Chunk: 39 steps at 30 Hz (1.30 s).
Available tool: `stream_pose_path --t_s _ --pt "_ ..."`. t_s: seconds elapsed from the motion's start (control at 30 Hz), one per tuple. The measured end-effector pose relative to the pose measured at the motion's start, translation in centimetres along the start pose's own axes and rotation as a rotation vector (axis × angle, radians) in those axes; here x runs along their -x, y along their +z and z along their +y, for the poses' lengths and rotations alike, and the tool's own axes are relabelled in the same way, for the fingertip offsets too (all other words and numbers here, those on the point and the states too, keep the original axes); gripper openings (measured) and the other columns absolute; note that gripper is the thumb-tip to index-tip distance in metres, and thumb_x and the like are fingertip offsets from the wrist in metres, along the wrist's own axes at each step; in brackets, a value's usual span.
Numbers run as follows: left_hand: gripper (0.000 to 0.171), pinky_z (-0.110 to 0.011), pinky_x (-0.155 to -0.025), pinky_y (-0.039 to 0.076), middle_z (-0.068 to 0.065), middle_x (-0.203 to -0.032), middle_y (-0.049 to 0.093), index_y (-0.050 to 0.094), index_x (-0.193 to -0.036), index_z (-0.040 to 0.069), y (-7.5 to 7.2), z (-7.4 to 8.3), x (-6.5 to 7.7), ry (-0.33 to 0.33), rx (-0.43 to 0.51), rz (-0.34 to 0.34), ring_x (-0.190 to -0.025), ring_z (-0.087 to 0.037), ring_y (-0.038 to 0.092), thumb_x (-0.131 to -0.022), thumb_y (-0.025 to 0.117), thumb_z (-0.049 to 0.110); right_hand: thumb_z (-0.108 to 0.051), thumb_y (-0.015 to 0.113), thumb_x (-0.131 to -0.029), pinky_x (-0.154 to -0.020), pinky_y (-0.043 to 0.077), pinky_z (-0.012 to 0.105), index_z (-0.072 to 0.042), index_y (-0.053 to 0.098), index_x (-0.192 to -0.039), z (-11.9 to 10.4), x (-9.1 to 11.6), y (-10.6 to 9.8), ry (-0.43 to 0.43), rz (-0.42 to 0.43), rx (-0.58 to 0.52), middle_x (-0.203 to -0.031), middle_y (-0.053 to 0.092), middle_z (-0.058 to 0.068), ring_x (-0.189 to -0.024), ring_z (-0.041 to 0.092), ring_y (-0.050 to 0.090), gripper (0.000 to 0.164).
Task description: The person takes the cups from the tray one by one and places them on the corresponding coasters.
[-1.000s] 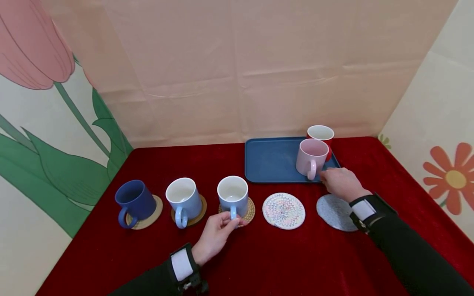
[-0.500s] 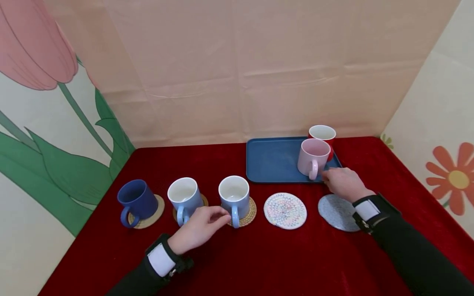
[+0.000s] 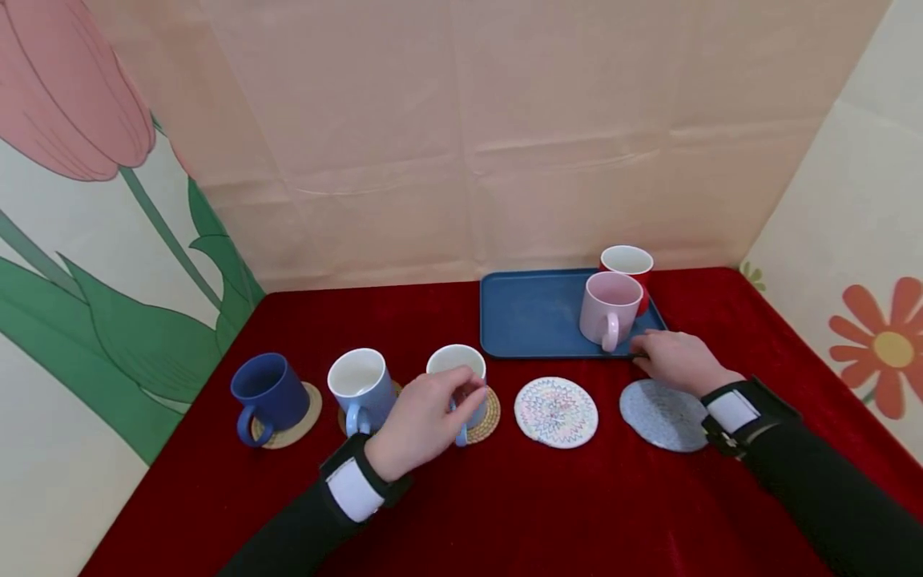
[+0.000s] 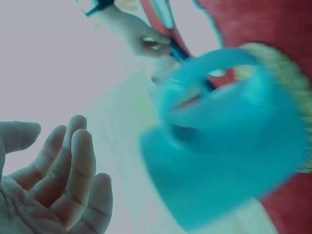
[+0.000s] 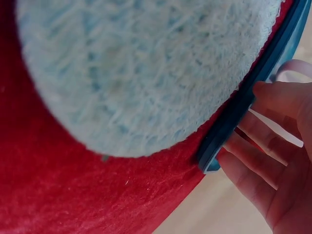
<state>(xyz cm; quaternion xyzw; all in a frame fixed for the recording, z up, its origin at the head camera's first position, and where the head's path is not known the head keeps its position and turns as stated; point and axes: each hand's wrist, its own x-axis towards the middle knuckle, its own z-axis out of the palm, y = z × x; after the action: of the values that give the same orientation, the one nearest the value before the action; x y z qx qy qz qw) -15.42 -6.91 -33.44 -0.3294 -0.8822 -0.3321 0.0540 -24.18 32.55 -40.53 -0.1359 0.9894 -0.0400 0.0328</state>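
Note:
My left hand (image 3: 425, 421) hovers in front of a light blue mug (image 3: 450, 359) on a woven coaster (image 3: 490, 417), covering part of it. In the left wrist view, its fingers (image 4: 83, 161) are loosely bent and hold nothing, apart from the blurred mug (image 4: 234, 151). My right hand (image 3: 678, 362) grips the near right corner of a blue tray (image 3: 534, 320). The right wrist view has its thumb on the tray's rim (image 5: 234, 109) and the fingers beyond. On the tray stand a pink mug (image 3: 602, 312), handle toward me, and a red mug (image 3: 626, 258) behind it.
Another light blue mug (image 3: 360, 385) and a dark blue mug (image 3: 270, 393) stand on coasters at the left. A patterned white coaster (image 3: 555, 413) and a grey coaster (image 3: 663, 417) lie in front of the tray. A red cloth (image 3: 519, 505) covers the table.
My left hand has let go of the middle mug's handle, moved left, then risen up and right in front of that mug. The right hand stays at the tray corner.

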Motion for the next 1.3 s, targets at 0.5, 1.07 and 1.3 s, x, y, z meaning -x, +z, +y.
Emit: stream_pose_path --t_s 0.5,1.07,1.3 --pt "0.024 -0.027 -0.077 0.053 0.004 -0.097 0.071 0.069 -0.106 0.018 4.4 3.0 -13.1 -0.009 -0.723 -0.624 -0.09 -0.01 0.065 -0.099 0.056 0.037 -0.019 0.073 -0.087 -0.065 0.053 0.037 -0.006 0.069 -0.101 -1.1 0.2 -0.3 -0.012 -0.045 -0.035 -0.086 0.065 0.005 -0.071 0.017 0.054 0.019" --pt "0.024 -0.024 -0.063 0.031 0.001 -0.086 0.048 0.045 -0.071 0.016 11.5 -1.5 -19.0 -0.197 -0.648 -0.993 -0.074 -0.012 0.037 -0.09 0.059 0.022 -0.026 0.072 -0.088 -0.064 0.053 0.034 -0.006 0.068 -0.104 -0.7 0.2 -1.0 0.021 -0.097 -0.042 -0.088 0.065 0.006 -0.073 0.016 0.054 0.026" --pt "0.026 -0.022 -0.06 0.029 0.005 -0.071 0.043 0.045 -0.07 0.017 9.3 3.6 -16.6 -0.086 -0.744 -0.976 -0.064 -0.009 0.033 -0.093 0.055 0.019 -0.028 0.072 -0.088 -0.065 0.053 0.034 -0.006 0.068 -0.108 -0.3 0.5 -0.7 0.031 -0.101 -0.051 -0.092 0.066 0.007 -0.074 0.016 0.055 0.029"
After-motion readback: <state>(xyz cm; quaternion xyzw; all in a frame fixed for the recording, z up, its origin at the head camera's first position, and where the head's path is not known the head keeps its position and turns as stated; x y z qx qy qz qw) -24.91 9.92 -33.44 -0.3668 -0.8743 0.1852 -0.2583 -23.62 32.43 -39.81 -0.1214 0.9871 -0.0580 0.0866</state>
